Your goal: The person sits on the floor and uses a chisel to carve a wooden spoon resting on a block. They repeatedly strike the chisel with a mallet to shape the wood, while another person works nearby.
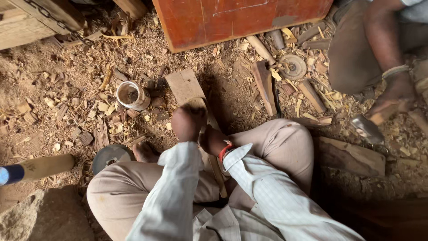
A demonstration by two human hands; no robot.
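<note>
A: On the shaving-strewn floor, between the knees, what is in hand?

B: The left hand [187, 122] is fisted around the top of a pale wooden strip [213, 156] that runs down between the legs. The right hand [213, 140] is just beside it, low against the strip; whether it grips I cannot tell.

A: How far along does the work look?

B: Well under way, I judge: chips lie everywhere, yet the strip looks rough. A small tin [132, 95] stands far left; a co-worker's hand [394, 100] holds a blade at right.
</note>
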